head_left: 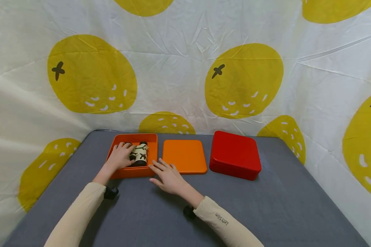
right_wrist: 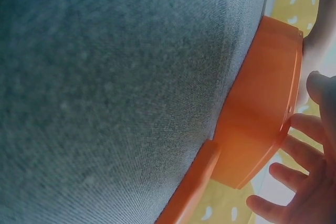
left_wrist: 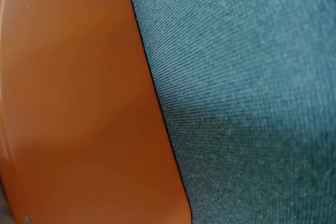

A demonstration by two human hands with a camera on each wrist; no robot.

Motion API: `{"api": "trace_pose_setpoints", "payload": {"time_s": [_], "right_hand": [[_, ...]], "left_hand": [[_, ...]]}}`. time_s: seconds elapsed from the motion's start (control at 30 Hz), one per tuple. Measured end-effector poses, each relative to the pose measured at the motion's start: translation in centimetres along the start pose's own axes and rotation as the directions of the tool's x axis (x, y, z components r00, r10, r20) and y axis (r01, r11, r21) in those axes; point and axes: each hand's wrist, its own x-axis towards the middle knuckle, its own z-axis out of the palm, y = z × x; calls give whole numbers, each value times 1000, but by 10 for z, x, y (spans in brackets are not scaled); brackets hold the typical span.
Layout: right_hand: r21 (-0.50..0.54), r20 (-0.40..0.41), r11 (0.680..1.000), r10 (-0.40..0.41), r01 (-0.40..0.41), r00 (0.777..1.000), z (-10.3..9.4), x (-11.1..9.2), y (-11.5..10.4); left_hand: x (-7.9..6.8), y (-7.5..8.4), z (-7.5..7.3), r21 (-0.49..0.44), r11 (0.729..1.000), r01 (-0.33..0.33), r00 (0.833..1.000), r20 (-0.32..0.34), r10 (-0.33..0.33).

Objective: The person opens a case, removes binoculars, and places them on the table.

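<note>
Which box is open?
The orange box on the left: you can see right inside it, where the binoculars are. The red box on the right has its top covered.

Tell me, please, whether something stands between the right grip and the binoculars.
Yes: the front wall of the orange box stands between the right grip, at its front-right corner, and the binoculars inside. The box is open above, though the left grip covers the binoculars' left side.

Yellow-printed white cloth (head_left: 170, 85) hangs behind and beside a gray table (head_left: 296, 206).
</note>
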Motion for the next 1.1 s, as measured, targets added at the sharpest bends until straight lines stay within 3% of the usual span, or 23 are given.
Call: {"api": "trace_pose_setpoints", "payload": {"time_s": [0.5,0.7,0.87,1.1], "right_hand": [[-32,-24,999,11,-12,1000,6,-1,-4],[-39,-30,999,9,-10,1000,9,-1,-5],[-40,-26,999,13,-14,1000,10,-1,-4],[-49,-17,999,17,-18,1000,11,0,-4]], "left_hand": [[-5,1,7,-8,1000,-23,987,-162,22],[-8,-1,7,6,1000,-31,963,-267,31],[-8,-1,4,6,999,-43,932,-360,43],[-9,-1,-6,10,1000,-28,905,-425,30]]}}
